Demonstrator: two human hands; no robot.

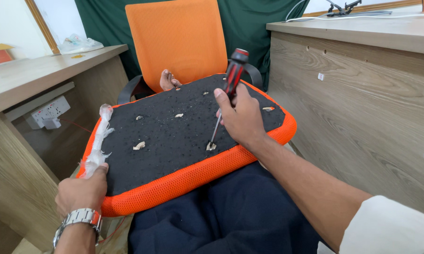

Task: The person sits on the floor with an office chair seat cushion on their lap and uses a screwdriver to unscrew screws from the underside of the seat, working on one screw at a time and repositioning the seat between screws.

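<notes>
Right hand (pixel 240 115): centre of the frame, fingers wrapped tight round the red-and-black plastic handle of a screwdriver (pixel 227 91), which it holds tilted, handle up and to the right.
Screwdriver tip: the thin metal shaft runs down and left from the hand, and its point meets the black underside at a pale, frayed hole (pixel 211 146) near the seat's lower edge.
Left hand (pixel 82 190): lower left of the frame, closed over the near left corner of the seat, thumb on top; a silver metal wristwatch (pixel 80 218) sits on the wrist.
Seat cushion (pixel 174 136): an upturned office-chair seat, black speckled board underneath with an orange mesh border, lying tilted across the person's lap on dark blue trousers (pixel 221 211), in the middle of the frame.
Seat surface: several more pale torn holes are scattered over the black board; white stuffing (pixel 99 141) shows along the left edge, just above the left hand.
Foot (pixel 167 81): a bare foot rests at the far edge of the seat, upper centre.
Chair back (pixel 176 40): orange mesh, upright behind the seat, top centre, before a dark green curtain (pixel 249 23).
Benches: a light wooden bench (pixel 43 75) at upper left with a white socket strip (pixel 50 112) under it; another wooden bench (pixel 362 33) at upper right, its side panel filling the right of the frame.
</notes>
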